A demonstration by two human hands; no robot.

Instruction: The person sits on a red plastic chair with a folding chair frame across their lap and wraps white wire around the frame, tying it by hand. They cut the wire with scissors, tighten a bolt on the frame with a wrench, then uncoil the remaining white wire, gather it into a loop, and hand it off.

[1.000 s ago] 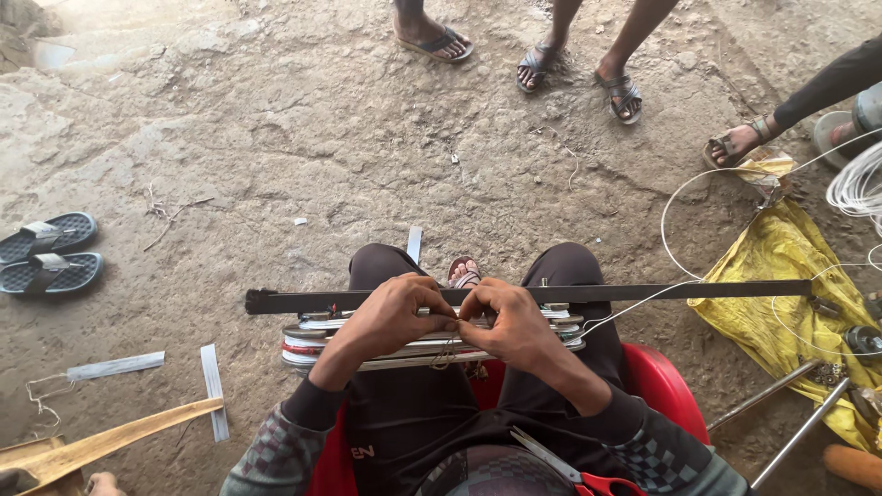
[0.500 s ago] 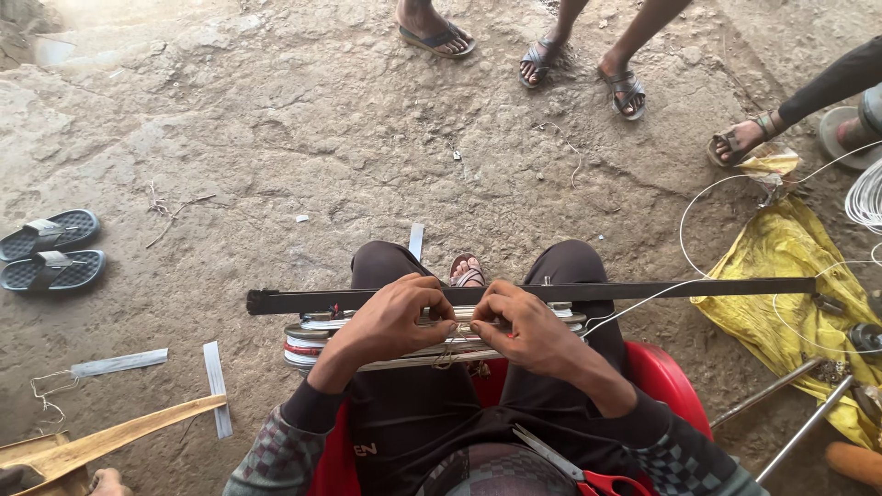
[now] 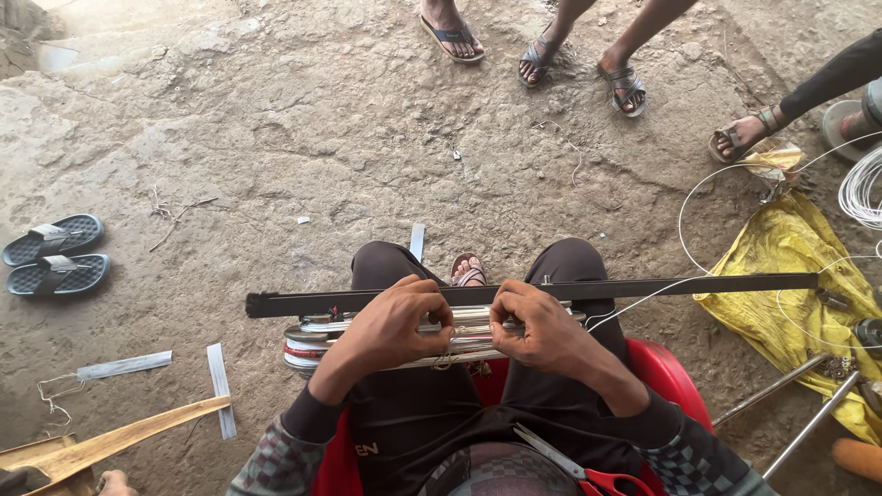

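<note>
Seen from above, bare, cracked earth (image 3: 303,138) fills most of the frame. A pair of dark sandals (image 3: 55,253) lies at the left edge. Sandalled feet (image 3: 542,50) of bystanders line the top edge. A yellow sheet (image 3: 790,303) with loops of white wire (image 3: 864,188) spreads at the right. Metal strips (image 3: 124,366) and a wooden stick (image 3: 119,443) lie at lower left.

A person sits on a red seat (image 3: 666,372) at bottom centre, knees apart. A long dark bar (image 3: 698,287) runs across the lap, left to right. Just below it rests a bundle of flat metal pieces (image 3: 469,332).

The left hand (image 3: 395,326) curls over the bundle at centre, fingers bent, thumb and fingertips pinching something small at its middle. The right hand (image 3: 542,332) mirrors it, knuckles up, fingers closed on the same spot. The two hands nearly touch. What lies between the fingertips is too small to tell. Red-handled scissors (image 3: 597,476) lie on the lap at the bottom edge.
</note>
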